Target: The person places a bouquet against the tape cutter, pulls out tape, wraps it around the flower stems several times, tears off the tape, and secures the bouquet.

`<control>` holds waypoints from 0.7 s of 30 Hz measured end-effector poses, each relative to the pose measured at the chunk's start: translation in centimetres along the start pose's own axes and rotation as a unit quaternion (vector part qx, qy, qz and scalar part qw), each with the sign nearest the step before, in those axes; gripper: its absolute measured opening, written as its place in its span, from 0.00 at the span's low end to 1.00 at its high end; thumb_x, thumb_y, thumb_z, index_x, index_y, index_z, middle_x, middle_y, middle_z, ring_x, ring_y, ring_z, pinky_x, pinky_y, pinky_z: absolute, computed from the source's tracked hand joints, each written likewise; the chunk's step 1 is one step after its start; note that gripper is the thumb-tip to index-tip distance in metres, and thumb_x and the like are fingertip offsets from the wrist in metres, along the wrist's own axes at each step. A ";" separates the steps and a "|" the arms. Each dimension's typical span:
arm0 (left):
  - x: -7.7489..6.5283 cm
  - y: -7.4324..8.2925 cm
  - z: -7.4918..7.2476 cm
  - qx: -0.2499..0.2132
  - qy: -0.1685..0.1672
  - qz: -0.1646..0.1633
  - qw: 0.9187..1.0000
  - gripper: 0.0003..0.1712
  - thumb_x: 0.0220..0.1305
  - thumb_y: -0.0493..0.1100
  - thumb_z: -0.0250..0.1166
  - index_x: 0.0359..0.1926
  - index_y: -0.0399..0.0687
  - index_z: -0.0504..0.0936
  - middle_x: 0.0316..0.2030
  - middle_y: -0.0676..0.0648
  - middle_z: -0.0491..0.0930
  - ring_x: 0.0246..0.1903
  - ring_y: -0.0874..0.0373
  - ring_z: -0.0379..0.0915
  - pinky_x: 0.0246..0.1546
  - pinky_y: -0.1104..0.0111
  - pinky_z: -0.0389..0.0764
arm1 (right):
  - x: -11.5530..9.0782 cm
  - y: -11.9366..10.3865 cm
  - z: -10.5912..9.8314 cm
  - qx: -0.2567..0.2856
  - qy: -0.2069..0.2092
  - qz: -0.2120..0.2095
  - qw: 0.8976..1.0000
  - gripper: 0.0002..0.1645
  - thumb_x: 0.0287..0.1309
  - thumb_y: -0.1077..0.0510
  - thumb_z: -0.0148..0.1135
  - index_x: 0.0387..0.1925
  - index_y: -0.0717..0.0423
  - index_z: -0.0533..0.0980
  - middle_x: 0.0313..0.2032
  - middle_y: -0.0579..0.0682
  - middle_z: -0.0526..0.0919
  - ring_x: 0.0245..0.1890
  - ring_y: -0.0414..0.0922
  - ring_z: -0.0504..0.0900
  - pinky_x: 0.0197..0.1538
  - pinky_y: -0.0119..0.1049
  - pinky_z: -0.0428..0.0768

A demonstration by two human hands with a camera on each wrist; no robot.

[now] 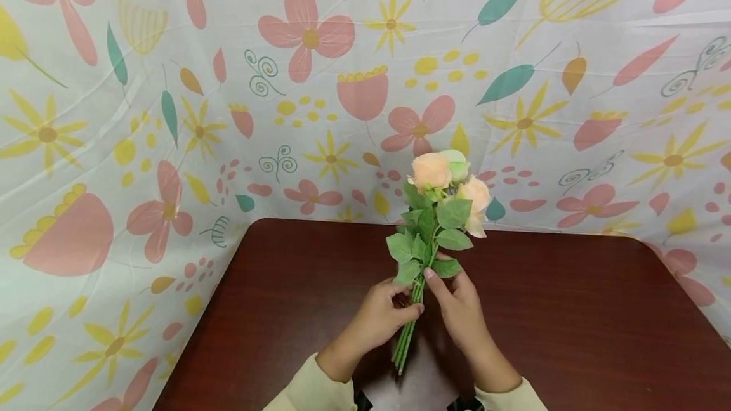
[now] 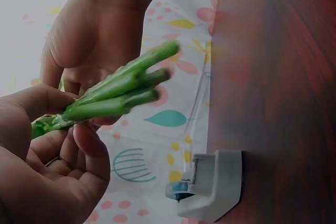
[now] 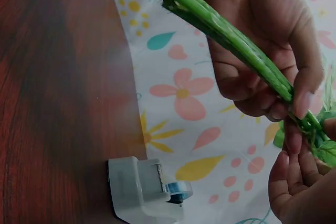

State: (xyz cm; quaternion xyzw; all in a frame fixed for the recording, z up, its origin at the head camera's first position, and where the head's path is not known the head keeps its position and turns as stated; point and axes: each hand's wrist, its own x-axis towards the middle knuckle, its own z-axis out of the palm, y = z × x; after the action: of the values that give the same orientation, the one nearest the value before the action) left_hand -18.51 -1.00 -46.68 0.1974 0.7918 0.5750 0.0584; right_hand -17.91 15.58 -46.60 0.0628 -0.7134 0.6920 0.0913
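A bunch of roses (image 1: 433,173), peach with one pale green bloom and green leaves, is held slantwise above the table by both hands. My left hand (image 1: 379,317) grips the bundled stems (image 1: 404,344) between thumb and fingers. Higher up, just below the leaves, my right hand (image 1: 461,311) pinches the stems with its thumb in front. Cut stem ends (image 2: 152,53) stick out past the left hand (image 2: 58,177) in the left wrist view. In the right wrist view, the right hand's (image 3: 307,182) fingers curl about the stems beside the leaves.
A pale grey tape dispenser (image 2: 226,187) with a bluish roll stands on the dark red-brown table (image 1: 297,284); I do not see it in the head view. Behind the table and at its left hangs a white flower-patterned cloth (image 1: 217,106).
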 end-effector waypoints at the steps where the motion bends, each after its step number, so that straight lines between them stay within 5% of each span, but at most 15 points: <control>1: 0.0 -0.1 -0.1 0.000 -0.004 -0.001 1.000 0.12 0.62 0.38 0.69 0.47 0.42 0.86 0.39 0.45 0.81 0.35 0.68 0.75 0.38 0.74 0.79 | 0.1 0.1 0.0 0.016 0.001 0.004 1.000 0.26 0.75 0.56 0.55 0.70 0.57 0.67 0.62 0.46 0.77 0.59 0.35 0.78 0.55 0.27 0.79; 9: 0.3 -0.8 -0.4 0.005 -0.045 0.005 0.999 0.09 0.64 0.38 0.69 0.45 0.46 0.87 0.38 0.46 0.81 0.34 0.68 0.72 0.38 0.74 0.76 | 0.8 0.2 -0.4 0.049 0.048 0.077 0.995 0.23 0.77 0.57 0.51 0.67 0.61 0.64 0.50 0.44 0.74 0.46 0.35 0.78 0.48 0.33 0.81; 15: 0.6 -1.6 -0.1 0.017 -0.088 -0.018 0.996 0.12 0.64 0.39 0.69 0.47 0.40 0.87 0.37 0.48 0.80 0.34 0.70 0.72 0.38 0.75 0.76 | 1.4 1.0 -1.5 0.052 0.069 0.111 0.990 0.27 0.76 0.50 0.52 0.71 0.53 0.63 0.60 0.42 0.73 0.54 0.35 0.77 0.52 0.30 0.79; 21: 0.9 -2.6 0.4 0.076 -0.110 -0.039 0.990 0.18 0.64 0.42 0.70 0.53 0.40 0.84 0.35 0.52 0.82 0.29 0.71 0.72 0.34 0.75 0.76 | 2.0 2.1 -2.1 0.027 0.067 0.153 0.986 0.36 0.72 0.43 0.58 0.73 0.51 0.62 0.68 0.46 0.67 0.61 0.35 0.68 0.55 0.21 0.72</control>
State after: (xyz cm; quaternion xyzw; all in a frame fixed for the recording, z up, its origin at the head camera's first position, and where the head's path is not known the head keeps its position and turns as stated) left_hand -19.84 -0.99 -49.14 0.2326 0.8292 0.4850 0.1520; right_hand -20.25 17.84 -48.18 -0.0913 -0.6875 0.7197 0.0304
